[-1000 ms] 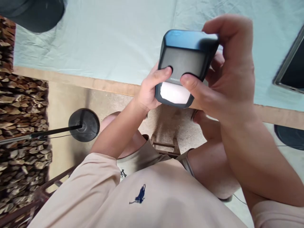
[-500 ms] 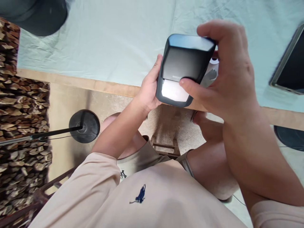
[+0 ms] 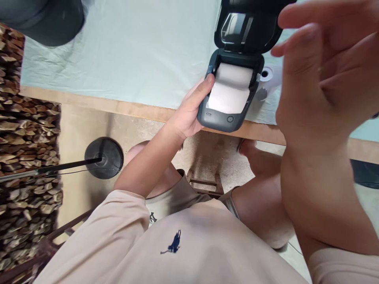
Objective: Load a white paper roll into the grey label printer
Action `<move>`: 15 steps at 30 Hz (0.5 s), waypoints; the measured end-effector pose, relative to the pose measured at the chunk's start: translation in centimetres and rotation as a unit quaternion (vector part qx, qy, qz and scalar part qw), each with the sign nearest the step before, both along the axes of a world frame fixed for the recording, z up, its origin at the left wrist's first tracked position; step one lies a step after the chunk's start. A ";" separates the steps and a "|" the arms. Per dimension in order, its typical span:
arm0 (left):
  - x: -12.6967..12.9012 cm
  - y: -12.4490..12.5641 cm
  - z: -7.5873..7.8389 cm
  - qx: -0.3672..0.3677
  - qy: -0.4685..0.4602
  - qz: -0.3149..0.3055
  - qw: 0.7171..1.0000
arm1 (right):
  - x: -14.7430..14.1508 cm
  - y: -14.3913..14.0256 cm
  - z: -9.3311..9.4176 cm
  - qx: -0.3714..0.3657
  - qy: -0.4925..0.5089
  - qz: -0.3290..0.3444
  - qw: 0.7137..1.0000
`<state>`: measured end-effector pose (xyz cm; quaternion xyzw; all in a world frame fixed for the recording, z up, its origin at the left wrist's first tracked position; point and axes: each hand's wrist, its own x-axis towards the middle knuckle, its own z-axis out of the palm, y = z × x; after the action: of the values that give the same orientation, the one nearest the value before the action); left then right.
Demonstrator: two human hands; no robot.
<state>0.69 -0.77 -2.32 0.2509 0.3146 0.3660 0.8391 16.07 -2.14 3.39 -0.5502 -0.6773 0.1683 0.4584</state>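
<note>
In my left hand (image 3: 192,106) is a dark handheld thermal printer (image 3: 219,123), held over the table's front edge with my thumb on its left side. Its black lid (image 3: 260,37) stands raised on the far side, with a clear window in it. A white paper roll (image 3: 235,77) lies in the compartment, its loose end spread toward the power button. My right hand (image 3: 322,75) is beside the lid with its fingers apart; whether a fingertip touches the lid I cannot tell. Another paper roll (image 3: 266,75) lies on the cloth behind the printer, partly covered by my right hand.
A pale green cloth (image 3: 133,51) covers the table, whose wooden edge (image 3: 118,106) runs across in front of me. A dark rounded object (image 3: 44,23) stands at the upper left. Below are a round black stand base (image 3: 103,157) and stacked firewood (image 3: 29,157).
The printer's lid has swung up and away, uncovering the paper roll inside. My right hand has come off the printer body and moved up and to the right, covering most of the phone-like device there.
</note>
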 end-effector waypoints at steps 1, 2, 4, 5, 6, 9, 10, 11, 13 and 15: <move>0.0 -0.1 -0.1 -0.001 0.008 -0.005 1.000 | 0.0 0.0 -0.1 0.017 -0.022 -0.011 1.000; 0.0 -0.1 -0.2 0.001 0.016 -0.007 1.000 | 0.0 0.0 -0.1 0.010 -0.066 -0.013 0.998; 0.0 -0.3 -0.2 0.011 0.041 -0.010 0.999 | 0.1 0.1 -0.1 -0.079 -0.192 0.010 0.978; 0.0 -0.4 -0.2 0.024 0.054 -0.009 0.998 | 0.1 0.1 0.0 -0.133 -0.242 0.017 0.961; 0.1 -0.4 -0.2 0.039 0.067 -0.007 0.997 | 0.2 0.1 0.1 -0.178 -0.275 0.015 0.945; 0.1 -0.6 -0.1 0.078 0.087 -0.010 0.993 | 0.3 0.2 0.2 -0.266 -0.321 0.004 0.909; 0.1 -0.6 0.0 0.086 0.084 -0.014 0.993 | 0.3 0.2 0.2 -0.282 -0.335 0.001 0.899; 0.1 -0.6 0.1 0.090 0.079 -0.019 0.993 | 0.3 0.2 0.1 -0.282 -0.347 -0.002 0.895; 0.1 -0.5 0.2 0.087 0.071 -0.027 0.993 | 0.4 0.2 -0.2 -0.239 -0.342 0.009 0.909; 0.1 -0.5 0.1 0.068 0.072 -0.022 0.995 | 0.5 0.1 -0.3 -0.199 -0.300 0.019 0.933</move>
<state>0.83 -1.31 -2.22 0.3397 0.3427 0.3493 0.8032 16.58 -2.01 3.13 -0.6421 -0.7462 0.1352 0.1121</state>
